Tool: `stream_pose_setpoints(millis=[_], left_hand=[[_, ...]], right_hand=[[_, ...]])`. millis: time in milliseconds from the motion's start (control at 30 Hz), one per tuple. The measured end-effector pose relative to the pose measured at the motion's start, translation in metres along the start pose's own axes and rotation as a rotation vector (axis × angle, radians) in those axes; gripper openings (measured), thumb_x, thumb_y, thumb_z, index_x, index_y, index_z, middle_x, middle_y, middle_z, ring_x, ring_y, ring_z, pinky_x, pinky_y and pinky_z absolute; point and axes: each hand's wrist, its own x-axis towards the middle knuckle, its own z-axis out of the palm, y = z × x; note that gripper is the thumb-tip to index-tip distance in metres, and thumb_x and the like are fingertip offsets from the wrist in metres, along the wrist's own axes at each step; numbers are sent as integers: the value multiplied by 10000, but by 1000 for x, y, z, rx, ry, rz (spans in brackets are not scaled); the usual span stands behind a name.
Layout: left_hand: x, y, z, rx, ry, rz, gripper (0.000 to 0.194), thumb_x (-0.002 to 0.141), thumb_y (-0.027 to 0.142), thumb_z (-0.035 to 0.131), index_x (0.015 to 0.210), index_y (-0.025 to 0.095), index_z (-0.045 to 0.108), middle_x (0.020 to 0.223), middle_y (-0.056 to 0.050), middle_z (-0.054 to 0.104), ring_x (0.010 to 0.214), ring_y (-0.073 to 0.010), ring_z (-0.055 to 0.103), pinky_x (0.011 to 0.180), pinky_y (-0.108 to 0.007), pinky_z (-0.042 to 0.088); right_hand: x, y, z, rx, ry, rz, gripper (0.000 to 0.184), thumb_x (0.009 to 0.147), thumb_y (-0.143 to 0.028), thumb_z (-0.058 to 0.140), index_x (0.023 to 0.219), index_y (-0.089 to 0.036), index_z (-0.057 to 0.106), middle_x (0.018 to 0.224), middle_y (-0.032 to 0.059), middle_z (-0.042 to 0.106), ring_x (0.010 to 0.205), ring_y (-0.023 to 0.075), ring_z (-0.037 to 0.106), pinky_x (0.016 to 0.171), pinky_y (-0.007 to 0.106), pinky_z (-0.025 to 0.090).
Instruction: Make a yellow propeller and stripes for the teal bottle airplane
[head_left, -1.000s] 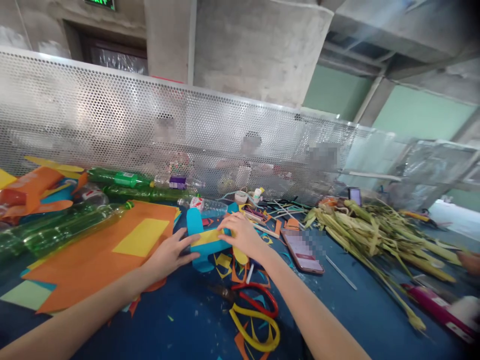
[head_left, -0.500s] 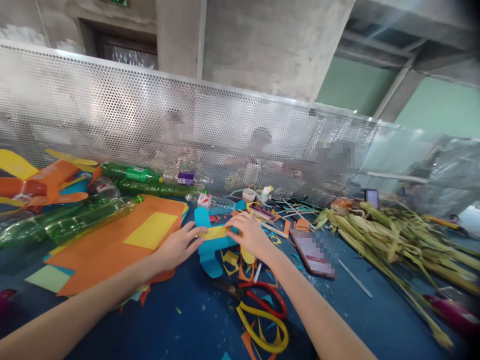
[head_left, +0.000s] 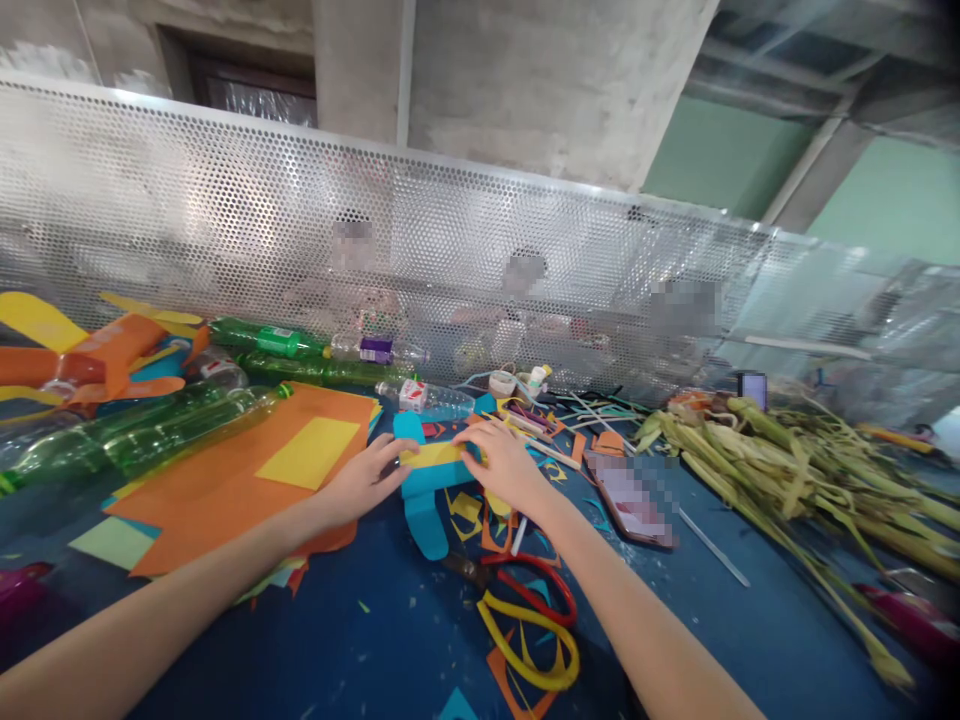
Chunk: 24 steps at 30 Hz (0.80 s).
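Note:
Between my hands is a blue paper piece (head_left: 425,522) with rounded, wing-like flaps and a yellow paper strip (head_left: 436,455) along its top. My left hand (head_left: 369,474) grips its left end, thumb below and fingers above. My right hand (head_left: 504,462) is closed over the right end, the fingertips pressing on the yellow strip. Part of the blue piece is hidden under the right hand. Scissors (head_left: 555,682) with red and yellow handles lie just in front. Cut paper scraps (head_left: 466,512) are scattered beside the right hand.
Orange paper sheets (head_left: 217,490) with a yellow sheet (head_left: 309,452) lie left, near green bottles (head_left: 180,430) and an orange paper-and-bottle model (head_left: 101,355). A phone (head_left: 636,512) and dried corn husks (head_left: 787,480) lie right. A perforated metal panel (head_left: 450,225) stands behind, with people beyond it.
The view has shifted slightly, so the table things appear farther right. Both hands stay on the blue and yellow paper piece, with only small finger movements.

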Motion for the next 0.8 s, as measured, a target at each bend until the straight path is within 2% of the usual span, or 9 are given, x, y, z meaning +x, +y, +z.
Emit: stream_pose_setpoints(millis=[167,267,400,567,800], left_hand=[[-4,2,2,68,5,23,287,902,347,364,1151,237,454,1038,-55,430,847,-176,529,795,-324,441],[-7,2,1,130,0,43,308,903,345,360,1172,225,449,1034,-63,421,919,-200,510,829,-344,425],[-7,5,-2,128,-27,51,324,910,370,346,1192,234,431,1027,-55,420,858,-180,514,813,-337,426],[-4,6,-2,105,6,14,287,925,359,313,1134,244,472,1015,-42,436,863,-172,513,828,-325,419],[-4,5,0,106,13,6,274,912,356,337,1129,247,464,1025,-45,435,813,-164,521,791,-324,433]], right_hand=[[-3,-32,15,-188,112,203,453,775,-614,452,861,-190,586,896,117,587,959,302,486,862,477,333],[-3,-36,21,-228,132,212,491,739,-661,455,848,-194,560,889,121,564,903,298,496,842,479,337],[-2,-25,17,-199,98,148,379,755,-578,526,833,-208,542,831,68,561,858,254,520,858,440,343],[0,-6,5,-82,-5,61,204,779,-394,606,885,-224,568,923,41,600,934,218,537,873,388,354],[1,6,-5,27,-76,42,200,771,-331,630,941,-227,620,1003,46,616,990,212,541,881,382,378]])
